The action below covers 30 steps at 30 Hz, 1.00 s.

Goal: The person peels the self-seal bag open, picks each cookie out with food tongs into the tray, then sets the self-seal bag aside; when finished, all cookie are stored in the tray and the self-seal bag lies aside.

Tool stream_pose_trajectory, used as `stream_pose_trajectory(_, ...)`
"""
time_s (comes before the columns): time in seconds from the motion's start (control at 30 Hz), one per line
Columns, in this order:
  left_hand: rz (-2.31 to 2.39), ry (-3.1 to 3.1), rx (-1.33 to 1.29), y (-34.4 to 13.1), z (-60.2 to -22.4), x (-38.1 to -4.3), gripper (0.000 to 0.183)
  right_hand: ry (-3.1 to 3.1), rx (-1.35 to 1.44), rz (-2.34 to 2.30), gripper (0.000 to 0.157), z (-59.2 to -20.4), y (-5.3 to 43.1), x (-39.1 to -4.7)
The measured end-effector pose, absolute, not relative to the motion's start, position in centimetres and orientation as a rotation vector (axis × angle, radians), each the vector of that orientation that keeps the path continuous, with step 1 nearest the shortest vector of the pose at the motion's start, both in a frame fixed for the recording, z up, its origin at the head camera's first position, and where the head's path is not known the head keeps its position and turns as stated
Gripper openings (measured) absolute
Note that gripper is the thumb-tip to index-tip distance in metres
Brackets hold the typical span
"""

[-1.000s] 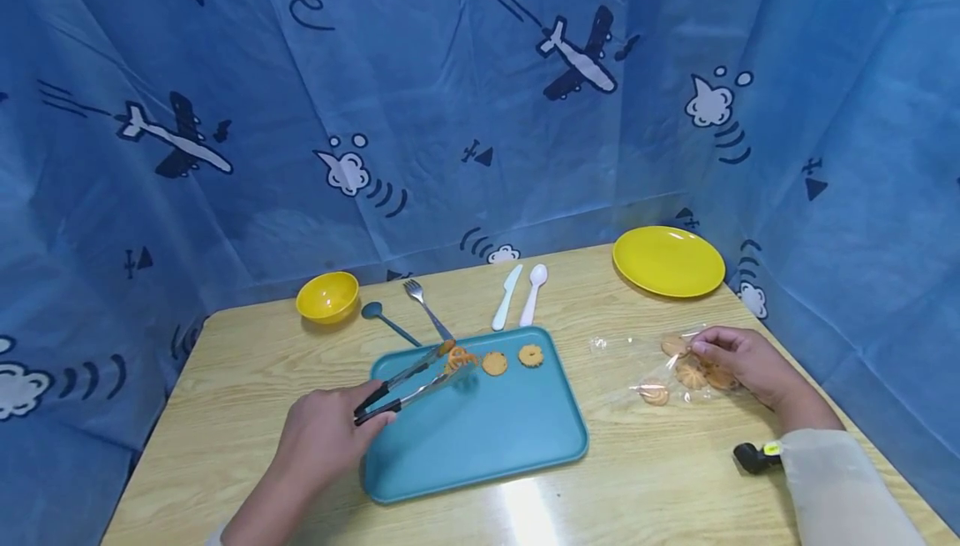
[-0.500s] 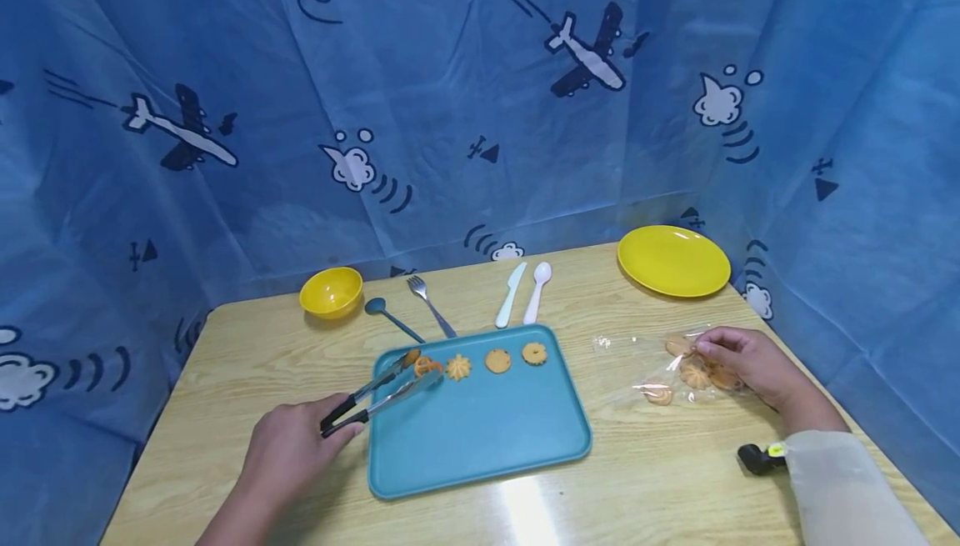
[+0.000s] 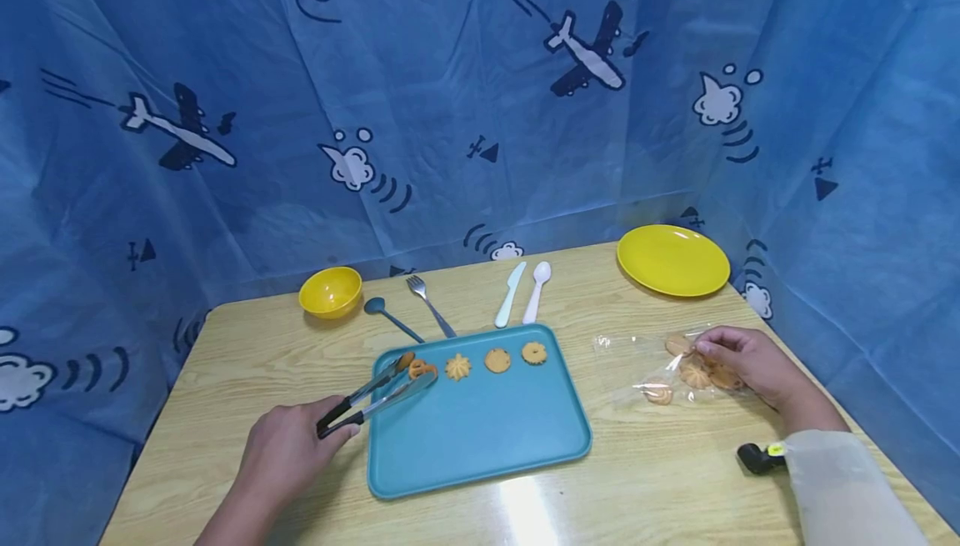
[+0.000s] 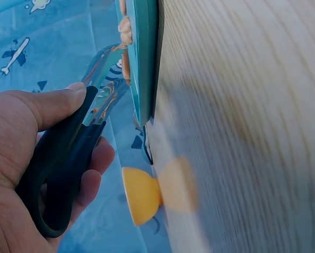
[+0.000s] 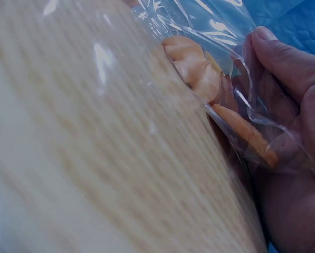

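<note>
My left hand (image 3: pixel 288 446) grips a pair of black-handled metal tongs (image 3: pixel 397 396), thumb on one arm and fingers round the other in the left wrist view. Between the tong tips, at the far left corner of the teal tray (image 3: pixel 480 438), is a pretzel-shaped cookie (image 3: pixel 422 369). To its right a flower-shaped cookie (image 3: pixel 457 367), a round cookie (image 3: pixel 497 360) and a ring cookie (image 3: pixel 534 353) form a row. My right hand (image 3: pixel 750 367) pinches a clear plastic bag (image 3: pixel 618 350) on the table. Inside it lie several cookies, including a ridged one (image 5: pixel 191 66).
Behind the tray are a yellow bowl (image 3: pixel 331 293), a dark teal spoon (image 3: pixel 393 321), a metal fork (image 3: pixel 431 306), a pale green knife (image 3: pixel 510 296) and a pale pink spoon (image 3: pixel 537 292). A yellow plate (image 3: pixel 672 261) sits back right. A blue curtain (image 3: pixel 450 112) encloses the table.
The tongs and pretzel cookie have moved left and down to the tray's corner, uncovering the flower-shaped cookie. My right hand keeps its place on the bag.
</note>
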<state>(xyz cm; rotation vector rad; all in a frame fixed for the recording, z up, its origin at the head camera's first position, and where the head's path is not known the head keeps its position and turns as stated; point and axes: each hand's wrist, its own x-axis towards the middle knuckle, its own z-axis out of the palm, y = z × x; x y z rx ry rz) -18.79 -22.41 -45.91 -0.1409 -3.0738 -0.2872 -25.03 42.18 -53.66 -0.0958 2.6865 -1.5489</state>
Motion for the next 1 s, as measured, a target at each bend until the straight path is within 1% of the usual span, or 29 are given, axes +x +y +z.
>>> stream_pose_trajectory(0.2, -0.287, -3.068, -0.142, -22.5, -45.9, -18.6, 0.049, 2.676, -0.056, -1.534, 0.036, -53.6, 42.1, -25.0)
stream_pose_trajectory(0.7, -0.271, -3.054, -0.120, -22.8, -45.8, -18.9, 0.054, 2.667, -0.093, -1.556, 0.036, -53.5, 42.1, -25.1)
stream_pose_trajectory(0.87, -0.287, -3.032, -0.227, -20.9, -44.7, -19.5, 0.052, 2.670, -0.097, -1.560, 0.035, -53.5, 42.2, -25.0)
stream_pose_trajectory(1.0, -0.339, -3.001, -0.385, -17.6, -44.4, -20.0, 0.044, 2.665, -0.091, -1.559, 0.035, -53.6, 42.2, -25.0)
